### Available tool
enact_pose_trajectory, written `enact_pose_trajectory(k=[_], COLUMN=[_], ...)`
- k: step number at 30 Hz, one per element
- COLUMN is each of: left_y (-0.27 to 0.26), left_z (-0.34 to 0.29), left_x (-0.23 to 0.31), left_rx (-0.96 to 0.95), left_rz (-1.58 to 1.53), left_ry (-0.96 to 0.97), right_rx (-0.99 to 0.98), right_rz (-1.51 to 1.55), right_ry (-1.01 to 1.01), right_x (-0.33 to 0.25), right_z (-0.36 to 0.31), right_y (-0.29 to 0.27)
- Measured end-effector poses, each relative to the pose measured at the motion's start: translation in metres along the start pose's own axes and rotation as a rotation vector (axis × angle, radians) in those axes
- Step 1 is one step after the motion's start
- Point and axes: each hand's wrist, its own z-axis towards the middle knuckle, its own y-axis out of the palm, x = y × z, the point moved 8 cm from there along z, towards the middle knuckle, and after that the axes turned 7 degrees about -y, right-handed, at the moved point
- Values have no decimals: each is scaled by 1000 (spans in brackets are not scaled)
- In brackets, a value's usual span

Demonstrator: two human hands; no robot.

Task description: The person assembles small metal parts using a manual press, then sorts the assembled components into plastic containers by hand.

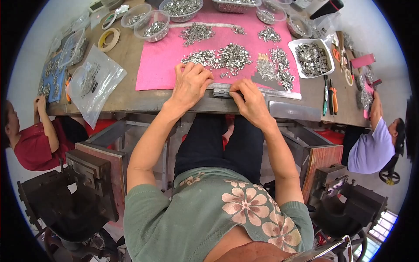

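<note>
By the pink mat (157, 65), fingers are curled — left hand (190, 85) near shiny bits (198, 58), right hand (252, 101) touching a grey bar (221, 93); I can't tell their grip.

We have a worn, brownish-grey workbench (142, 99) in front of us, with a bright pink mat (157, 65) spread over its middle and a narrow metal bar (221, 93) at the mat's near edge. On the left we see a yellowish tape roll (117, 38), a clear plastic bag (98, 76) and, farther out, a blue mat (56, 94). On the right we find a white tray (314, 75), green-handled pliers (325, 102) beside orange-handled pliers (334, 100), and a flat metal plate (292, 110) along the front edge.
</note>
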Motion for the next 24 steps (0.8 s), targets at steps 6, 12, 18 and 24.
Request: enact_pose_trajectory(k=[6,12,18,24], left_y=[-2,1,-4,4], left_z=[-1,-1,-7,-20], left_x=[3,3,7,24], left_rx=[27,5,32,8], left_rz=[4,26,-165,-498], left_ry=[12,2,-66,-204], right_rx=[20,57,-11,-24], right_rz=[-19,-90,-70,-172], right_ry=[7,-41,-32,32], right_x=[1,-4,-7,25], right_z=[-3,-5,0,19], right_y=[3,2,-2,-2])
